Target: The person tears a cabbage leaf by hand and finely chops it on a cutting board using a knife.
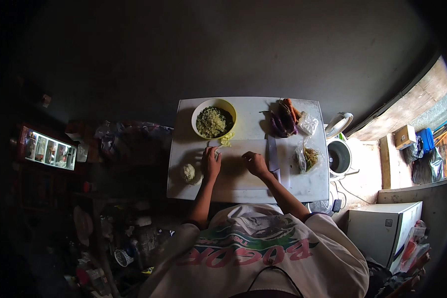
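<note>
The tabletop (184,111) looks smooth with a faint sheen, the cutting board (244,181) duller, like plastic — and the knife (272,150) has a smooth metal blade. The bowl (199,106) seems smooth plastic. Eggplant (286,124) skin is glossy; the thin plastic bag (308,123) is crinkled and shiny. The shirt (223,226) is matt, creased cloth — the wall (233,54) matt too, the box (405,136) cardboard-like
</note>
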The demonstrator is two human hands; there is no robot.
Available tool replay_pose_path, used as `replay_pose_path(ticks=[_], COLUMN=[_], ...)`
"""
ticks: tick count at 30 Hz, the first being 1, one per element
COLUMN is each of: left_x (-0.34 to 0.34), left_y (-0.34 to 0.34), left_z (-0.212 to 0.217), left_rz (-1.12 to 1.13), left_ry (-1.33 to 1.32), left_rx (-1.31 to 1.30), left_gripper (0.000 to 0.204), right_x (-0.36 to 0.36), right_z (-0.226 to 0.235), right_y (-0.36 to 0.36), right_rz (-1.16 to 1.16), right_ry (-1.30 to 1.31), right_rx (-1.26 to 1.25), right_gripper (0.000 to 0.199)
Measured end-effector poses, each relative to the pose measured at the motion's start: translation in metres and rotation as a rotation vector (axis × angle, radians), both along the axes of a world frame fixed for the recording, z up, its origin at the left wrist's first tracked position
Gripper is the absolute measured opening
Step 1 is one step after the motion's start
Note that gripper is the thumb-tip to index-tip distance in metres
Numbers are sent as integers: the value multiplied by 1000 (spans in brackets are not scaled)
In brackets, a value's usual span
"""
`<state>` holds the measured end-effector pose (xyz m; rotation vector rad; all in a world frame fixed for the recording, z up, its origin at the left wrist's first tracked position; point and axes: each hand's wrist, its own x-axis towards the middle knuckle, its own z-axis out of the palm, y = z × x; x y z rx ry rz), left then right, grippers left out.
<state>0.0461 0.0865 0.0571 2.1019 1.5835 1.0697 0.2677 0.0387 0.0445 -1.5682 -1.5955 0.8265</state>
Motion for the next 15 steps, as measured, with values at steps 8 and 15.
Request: replay_pose_path(ticks=[8,15], left_x=[-10,-14], left_y=[27,31], left_z=[-16,-28], left_rz=[-12,-35], left_ry=[57,-127], left_rx=[-128,-127], left_gripper=[16,12], right_x=[-67,-81], right_z=[-18,0], right_y=[63,68], right_rz=[-244,-332], right_ry=[-47,-75], right_rx=[65,-35], right_gripper=[19,20])
